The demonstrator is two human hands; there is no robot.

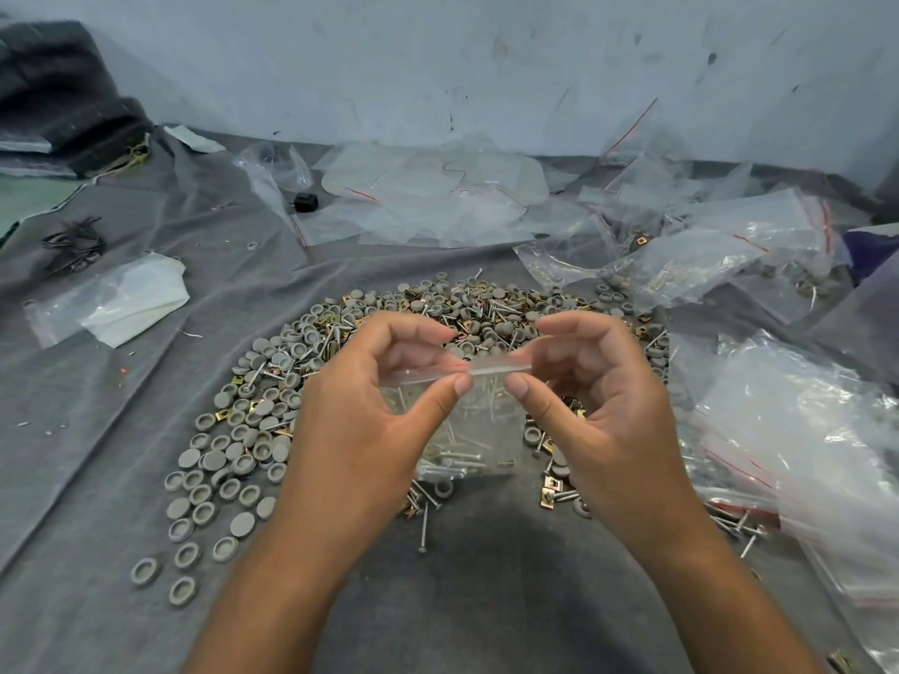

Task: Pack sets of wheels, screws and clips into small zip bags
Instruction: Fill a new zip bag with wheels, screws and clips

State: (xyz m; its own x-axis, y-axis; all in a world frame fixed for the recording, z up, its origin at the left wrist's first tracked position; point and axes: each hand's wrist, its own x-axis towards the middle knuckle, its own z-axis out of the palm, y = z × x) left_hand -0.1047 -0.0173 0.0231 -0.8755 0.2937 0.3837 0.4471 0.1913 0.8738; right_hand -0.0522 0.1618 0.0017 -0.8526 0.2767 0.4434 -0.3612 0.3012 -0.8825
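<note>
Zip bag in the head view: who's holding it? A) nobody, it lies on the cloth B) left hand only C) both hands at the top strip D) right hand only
C: the left hand and right hand each pinch the zip bag at its top strip.

We could not make out the contents of the zip bag (462, 425) behind our left hand (369, 406); beyond our right hand (598, 406), bags (827, 459) ran off the edge.
</note>
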